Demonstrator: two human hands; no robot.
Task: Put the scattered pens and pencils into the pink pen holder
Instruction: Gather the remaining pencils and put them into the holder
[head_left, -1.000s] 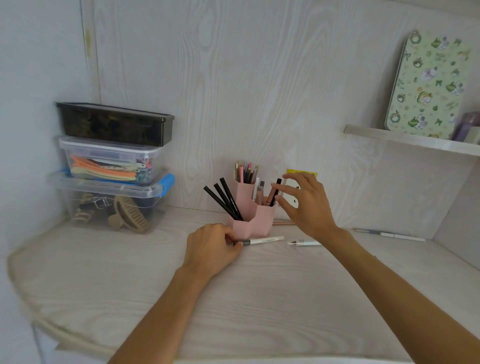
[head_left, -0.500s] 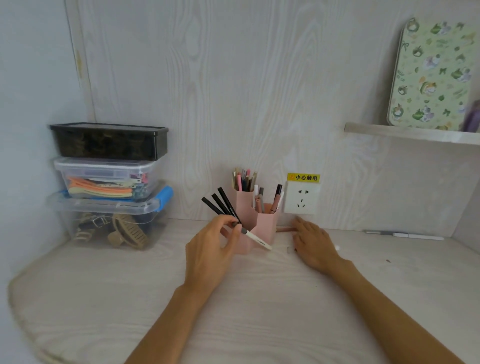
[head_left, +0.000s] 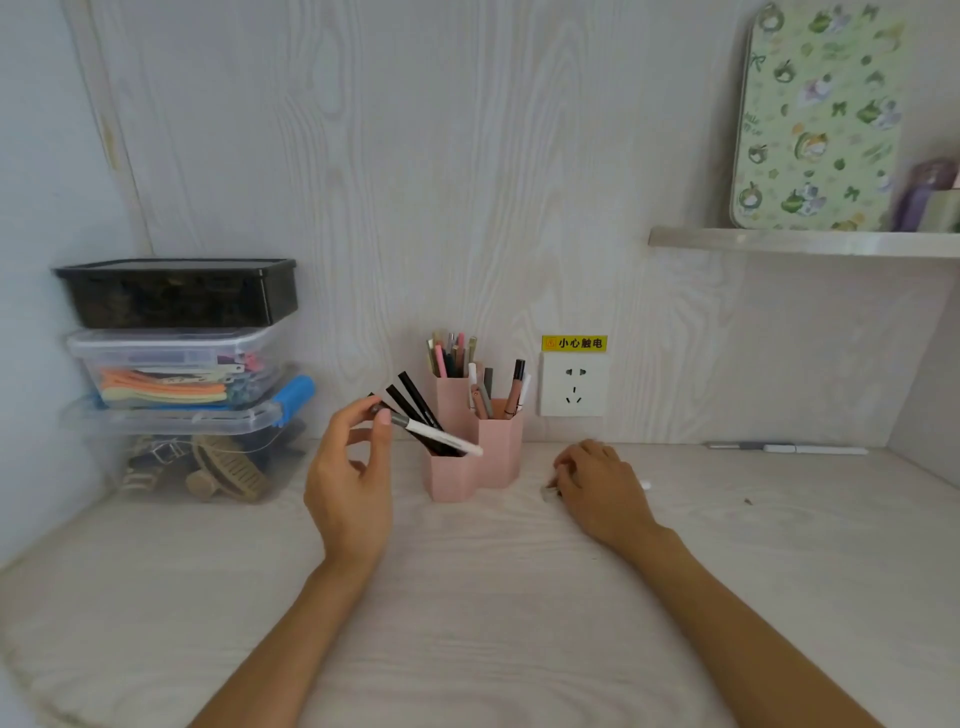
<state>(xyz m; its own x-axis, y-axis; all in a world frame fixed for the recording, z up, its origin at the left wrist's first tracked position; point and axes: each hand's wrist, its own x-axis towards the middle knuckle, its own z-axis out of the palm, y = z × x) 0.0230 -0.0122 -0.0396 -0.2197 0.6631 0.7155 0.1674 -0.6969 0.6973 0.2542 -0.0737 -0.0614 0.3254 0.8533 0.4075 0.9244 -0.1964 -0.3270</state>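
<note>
The pink pen holder (head_left: 496, 452) stands on the desk by the back wall, with several pens and pencils upright in its hexagonal cups and black pens (head_left: 410, 397) leaning out to the left. My left hand (head_left: 350, 478) pinches a white pen (head_left: 441, 438) by its grey end; the pen slants down to the right, its tip over the front cup. Resting flat on the desk right of the holder, my right hand (head_left: 597, 486) covers a small white pen (head_left: 549, 492) whose ends stick out on both sides. Another white and grey pen (head_left: 789, 448) lies along the back wall at the right.
Stacked plastic storage boxes (head_left: 182, 379) fill the left corner. A wall socket (head_left: 573, 383) with a yellow label sits just right of the holder. A metal shelf (head_left: 800, 243) at upper right carries a green patterned tin (head_left: 818, 119).
My left hand picked the white pen up from the desk and lifted it to the holder. My right hand dropped from the holder's top onto the small pen.
</note>
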